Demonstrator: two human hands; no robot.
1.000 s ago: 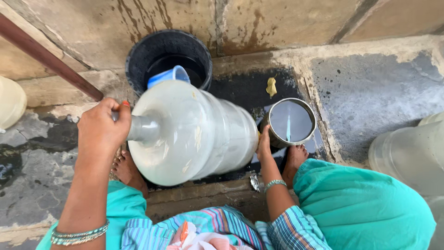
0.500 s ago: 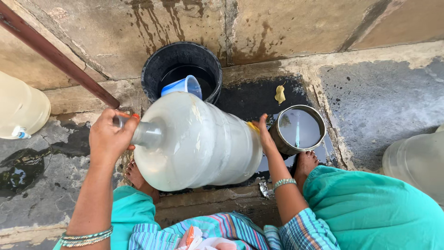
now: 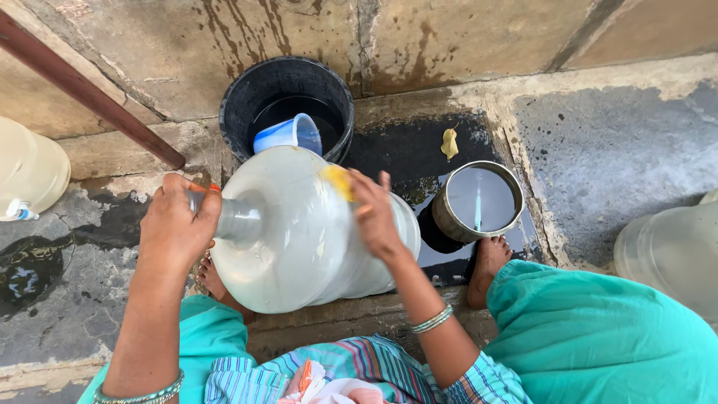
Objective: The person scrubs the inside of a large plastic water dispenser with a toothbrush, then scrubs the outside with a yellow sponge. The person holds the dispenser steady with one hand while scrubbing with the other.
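I see L hand (image 3: 178, 224) clamped on neck of big water jug (image 3: 314, 232), tilted over wet floor; R hand (image 3: 374, 213) presses yellow scrubber (image 3: 338, 179) on it. Black bucket (image 3: 247, 105) w/ blue mug (image 3: 288, 133) behind, steel pot (image 3: 445, 217) right.

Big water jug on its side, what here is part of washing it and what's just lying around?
In use:
- big translucent jug
- left hand gripping its neck
- right hand pressing a yellow scrubber on it

Lying about:
- black bucket with blue mug
- steel pot of water
- other jugs, left and right
- yellow leaf
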